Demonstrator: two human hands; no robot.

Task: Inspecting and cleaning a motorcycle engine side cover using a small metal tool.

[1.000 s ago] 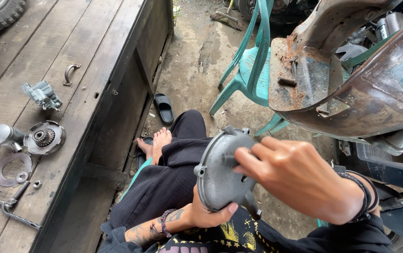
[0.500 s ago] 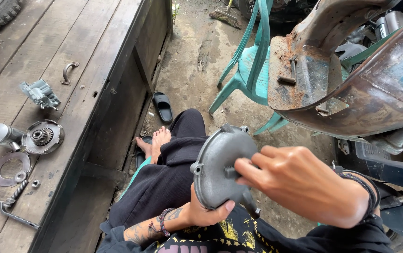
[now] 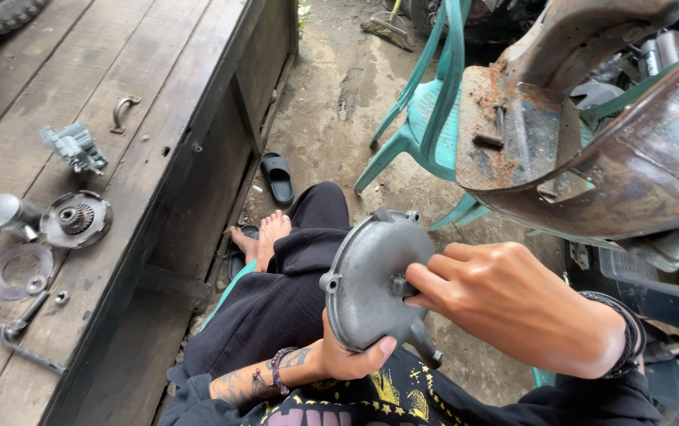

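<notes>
A round grey metal engine cover [image 3: 371,276] with bolt lugs around its rim is held upright over my lap. My left hand [image 3: 347,359] grips its lower edge from behind, thumb on the front face. My right hand [image 3: 513,304] comes in from the right, fingertips pinched on a small raised fitting at the cover's centre. I sit with my legs in black trousers, one bare foot [image 3: 264,233] on the dirt floor.
A wooden platform [image 3: 158,118] on the left carries a geared disc [image 3: 76,220], a metal cylinder [image 3: 4,211], a flat ring gasket [image 3: 20,270], a small carburettor-like part [image 3: 73,147] and a wrench [image 3: 16,335]. A rusty scooter body [image 3: 592,142], a teal plastic chair [image 3: 426,118] and a black sandal [image 3: 278,177] lie ahead.
The cover has tilted and shifted slightly in my hands. My right hand's fingers have moved from the cover's face to pinch the centre fitting.
</notes>
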